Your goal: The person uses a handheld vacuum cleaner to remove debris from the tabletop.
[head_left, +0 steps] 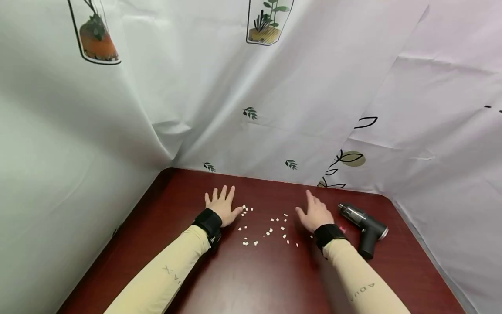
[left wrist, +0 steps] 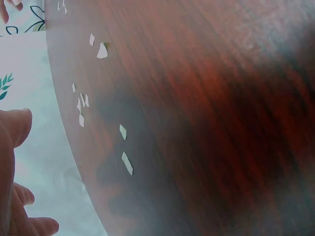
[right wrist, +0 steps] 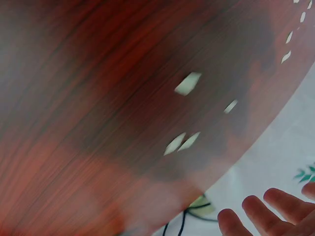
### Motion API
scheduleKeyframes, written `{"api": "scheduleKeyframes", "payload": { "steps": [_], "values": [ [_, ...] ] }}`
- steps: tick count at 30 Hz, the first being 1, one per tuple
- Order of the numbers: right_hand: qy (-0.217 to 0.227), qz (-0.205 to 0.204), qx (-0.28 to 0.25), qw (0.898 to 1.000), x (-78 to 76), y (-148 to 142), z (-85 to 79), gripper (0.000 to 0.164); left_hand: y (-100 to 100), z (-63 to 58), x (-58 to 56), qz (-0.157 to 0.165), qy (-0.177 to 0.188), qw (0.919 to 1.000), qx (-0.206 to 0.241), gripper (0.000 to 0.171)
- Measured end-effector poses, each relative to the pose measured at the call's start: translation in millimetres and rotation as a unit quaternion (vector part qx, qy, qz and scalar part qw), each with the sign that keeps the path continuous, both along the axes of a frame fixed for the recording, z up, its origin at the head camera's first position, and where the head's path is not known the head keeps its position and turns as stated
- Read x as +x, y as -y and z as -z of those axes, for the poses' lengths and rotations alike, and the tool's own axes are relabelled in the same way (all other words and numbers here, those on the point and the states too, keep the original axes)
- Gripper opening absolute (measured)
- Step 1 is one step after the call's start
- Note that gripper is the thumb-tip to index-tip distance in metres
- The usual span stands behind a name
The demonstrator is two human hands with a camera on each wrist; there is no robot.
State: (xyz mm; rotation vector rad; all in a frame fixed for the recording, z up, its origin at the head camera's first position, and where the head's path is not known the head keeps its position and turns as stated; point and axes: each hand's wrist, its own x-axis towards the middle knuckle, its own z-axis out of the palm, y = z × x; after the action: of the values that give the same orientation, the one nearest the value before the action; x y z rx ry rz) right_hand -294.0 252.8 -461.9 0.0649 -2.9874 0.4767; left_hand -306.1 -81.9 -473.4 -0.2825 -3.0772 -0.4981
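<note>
Many small white scraps, like bits of paper, lie scattered on the dark red table between the two hands. On the left, my left hand has its fingers spread, its thumb close to a small cluster of scraps. My right hand is over the table on the other side, fingers extended and holding nothing. Below the left hand, the left wrist view shows several scraps and the hand's shadow. In the right wrist view, a larger scrap lies near a few smaller ones, with fingertips at the lower right.
To the right of the right hand lies a black, pistol-shaped handheld vacuum with a clear barrel. A small pink object shows beside the right wristband. White printed cloth hangs behind and along both sides of the table.
</note>
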Motion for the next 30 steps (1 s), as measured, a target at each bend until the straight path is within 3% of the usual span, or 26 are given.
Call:
{"api": "scheduleKeyframes", "payload": {
  "steps": [3, 6, 11, 18, 24, 30],
  "values": [
    [-0.021, 0.013, 0.008, 1.0, 5.0, -22.1, -4.9, 0.081, -1.2, -4.2, 0.7, 0.007, -0.01, 0.9999, 0.009, 0.08],
    [-0.043, 0.027, 0.018, 0.999, 12.1, -47.4, -4.4, 0.083, -0.4, -3.5, 3.3, 0.002, 0.007, 0.9999, -0.007, 0.082],
    [-0.072, 0.079, 0.017, 0.994, 28.5, -94.1, -1.8, 0.082, 2.8, 0.0, 8.0, -0.003, 0.012, 0.9999, -0.007, 0.083],
    [-0.064, 0.138, 0.01, 0.988, 50.1, -145.9, 10.3, 0.08, 6.5, -1.4, 16.1, -0.007, 0.006, 0.9998, 0.02, 0.082],
    [-0.042, 0.156, -0.003, 0.987, 61.2, -164.7, 19.2, 0.081, 8.4, -6.9, 24.5, -0.006, 0.017, 0.9997, 0.018, 0.081],
    [-0.035, 0.163, -0.008, 0.986, 60.2, -165.1, 22.7, 0.084, 12.0, -7.2, 31.0, -0.008, 0.02, 0.9995, 0.025, 0.08]
  ]
}}
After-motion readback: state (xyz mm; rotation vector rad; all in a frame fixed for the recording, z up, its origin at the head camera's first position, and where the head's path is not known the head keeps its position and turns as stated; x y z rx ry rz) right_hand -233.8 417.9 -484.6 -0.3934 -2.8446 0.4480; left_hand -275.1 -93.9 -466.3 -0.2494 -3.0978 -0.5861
